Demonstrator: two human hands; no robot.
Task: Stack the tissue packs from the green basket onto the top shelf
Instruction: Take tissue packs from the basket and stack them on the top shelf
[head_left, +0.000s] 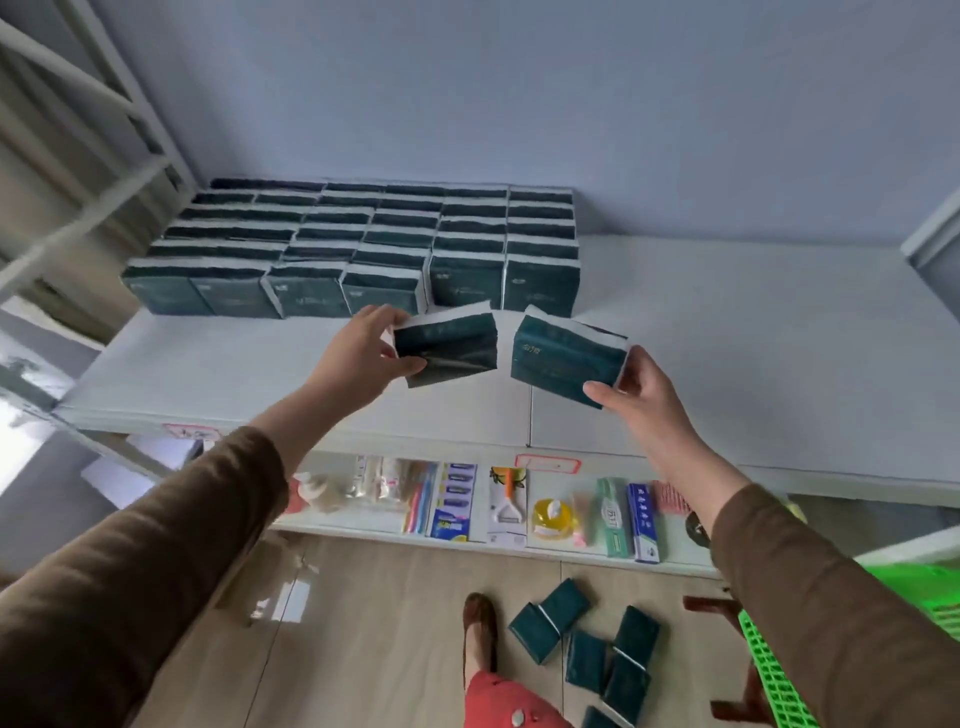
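Above the top shelf (727, 332), head view: two dark green tissue packs held up in front of the stacked rows (363, 244) that fill the shelf's left half. Left hand (358, 358), fingers clamped on the left end of the left pack (449, 347), thumb underneath. Right hand (641, 389), fingers pinching the lower right corner of the right pack (563, 358), which sits tilted. Both packs off the shelf surface, just apart from each other, near the front row of the stack.

Below, a lower shelf (571, 556) carrying small toiletries; on the floor (389, 623), several loose packs (587, 644) beside a foot (480, 631); at lower right, part of the green basket (774, 670).

Risks, as judged: corner pinch on the right pack looks shallow, so likely to slip or twist out on release, with a drop to the floor among the others. Soft wrappers apt to slide, so a nudge against the front row could topple packs off the edge. Uneven placement likely to start a leaning column. Loose packs underfoot a tripping hazard.
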